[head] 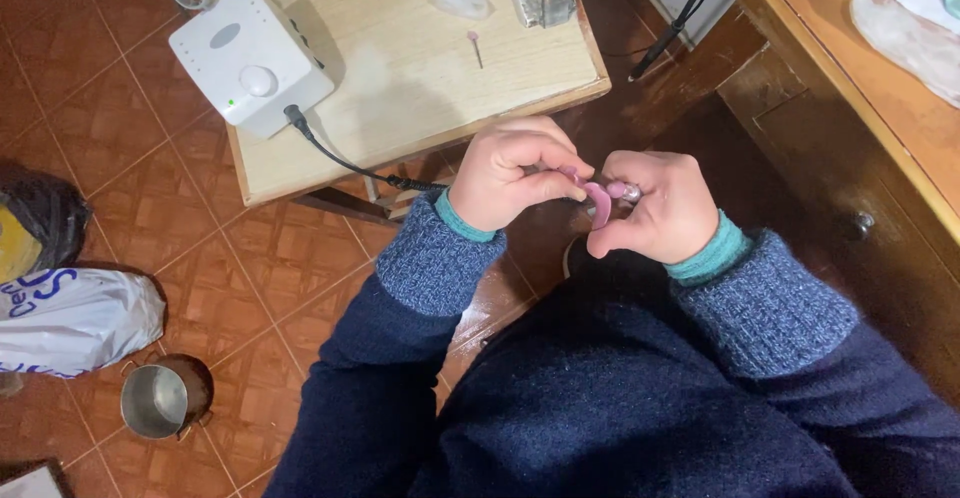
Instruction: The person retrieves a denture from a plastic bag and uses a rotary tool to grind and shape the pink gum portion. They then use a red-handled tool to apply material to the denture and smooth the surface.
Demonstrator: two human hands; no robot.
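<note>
Pink handpiece, a small curved tool with a silvery tip, sits between two hands held close together above a dark blue lap, just below the edge of a light wooden table. The left hand pinches one end with fingers curled shut; the right hand has a closed grip around the other end. Much of the tool is hidden, so its exact shape is hard to tell.

On the table stands a white boxy control unit with a round knob; a black cable runs from it toward the hands. A small pink-tipped bit lies loose on the table.

On the red-brown tiled floor, at left, lies a white plastic bag with blue print, and beside it a small metal pot. A dark wooden cabinet stands at right.
</note>
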